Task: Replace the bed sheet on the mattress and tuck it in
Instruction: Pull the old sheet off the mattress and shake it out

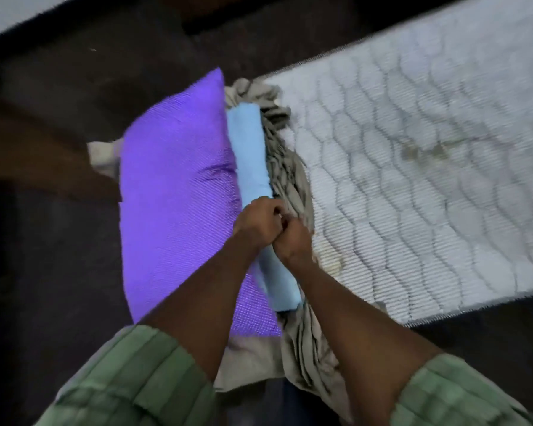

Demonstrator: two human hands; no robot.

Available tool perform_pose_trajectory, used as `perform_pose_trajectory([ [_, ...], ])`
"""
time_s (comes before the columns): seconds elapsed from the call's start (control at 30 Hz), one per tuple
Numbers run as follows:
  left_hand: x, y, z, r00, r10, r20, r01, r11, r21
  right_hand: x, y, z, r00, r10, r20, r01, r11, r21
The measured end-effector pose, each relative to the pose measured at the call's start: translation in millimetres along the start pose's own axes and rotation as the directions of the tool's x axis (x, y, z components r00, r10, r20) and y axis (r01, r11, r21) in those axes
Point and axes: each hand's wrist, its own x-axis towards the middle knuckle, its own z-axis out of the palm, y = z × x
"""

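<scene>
Hands (260,222) (291,241) clench bunched sheet (286,176) (fingers curled); pillow (176,192), towel roll (251,155) alongside.

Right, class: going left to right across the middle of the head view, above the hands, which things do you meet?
Dark floor → purple pillow → light blue rolled cloth → bunched grey sheet → bare quilted mattress.

Both hands, left hand (260,224) and right hand (291,241), touching, curled on bunched grey sheet (290,176). Beside it, blue roll (250,155) and purple pillow (176,192) at bare mattress (413,167) end.
</scene>
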Motion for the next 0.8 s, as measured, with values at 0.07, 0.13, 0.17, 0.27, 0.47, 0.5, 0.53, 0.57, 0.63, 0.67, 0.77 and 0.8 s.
perform_pose_trajectory([
  [0.07, -13.3, -8.1, -37.1, 0.997, 0.003, -0.075, -0.002, 1.0, 0.007, -9.3, -33.6, 7.1, 0.999, -0.028, 0.026, 0.027, 1.0, 0.014],
  [0.13, -29.7, -19.9, -73.4, 0.98, -0.01, -0.198, 0.01, 1.0, -0.002, -19.0, -65.9, 15.1, 0.998, -0.042, 0.037, 0.041, 0.999, 0.02],
  [0.17, -38.5, -28.7, -91.3, 0.962, -0.031, -0.272, 0.026, 0.999, -0.021, -22.9, -82.2, 19.2, 0.999, -0.044, 0.032, 0.044, 0.999, 0.014],
  [0.27, -63.8, -77.2, -120.9, 0.862, -0.129, -0.49, 0.083, 0.99, -0.114, -27.8, -118.0, 36.7, 0.997, 0.022, 0.074, -0.021, 1.0, -0.012],
  [0.47, -114.2, -166.5, -105.8, 0.742, -0.616, -0.264, 0.516, 0.776, -0.363, -36.0, -141.1, 82.9, 0.987, 0.16, 0.008, -0.148, 0.928, -0.341],
  [0.5, -120.8, -172.7, -101.0, 0.755, -0.621, -0.212, 0.537, 0.77, -0.344, -33.9, -140.6, 86.6, 0.986, 0.168, -0.002, -0.157, 0.921, -0.357],
  [0.53, -124.9, -175.2, -97.8, 0.775, -0.609, -0.169, 0.545, 0.779, -0.31, -30.2, -141.1, 87.5, 0.985, 0.17, -0.005, -0.16, 0.917, -0.365],
  [0.57, -126.5, -179.2, -93.8, 0.795, -0.591, -0.141, 0.542, 0.794, -0.274, -25.6, -141.4, 88.1, 0.985, 0.173, -0.008, -0.164, 0.913, -0.375],
  [0.63, -125.2, -184.2, -89.8, 0.811, -0.568, -0.141, 0.528, 0.814, -0.244, -17.7, -142.3, 83.9, 0.988, 0.148, -0.038, -0.15, 0.904, -0.4],
  [0.67, -122.8, -185.4, -89.3, 0.808, -0.565, -0.167, 0.516, 0.815, -0.264, -14.6, -143.1, 79.5, 0.992, 0.113, -0.049, -0.124, 0.895, -0.429],
  [0.77, -111.0, -186.2, -94.2, 0.774, -0.578, -0.259, 0.492, 0.806, -0.328, -1.5, -137.3, 61.2, 0.995, -0.007, -0.096, -0.046, 0.843, -0.535],
  [0.8, -105.7, -187.4, -95.5, 0.761, -0.592, -0.267, 0.503, 0.797, -0.335, 3.5, -130.6, 52.0, 0.992, -0.031, -0.125, -0.043, 0.836, -0.547],
])
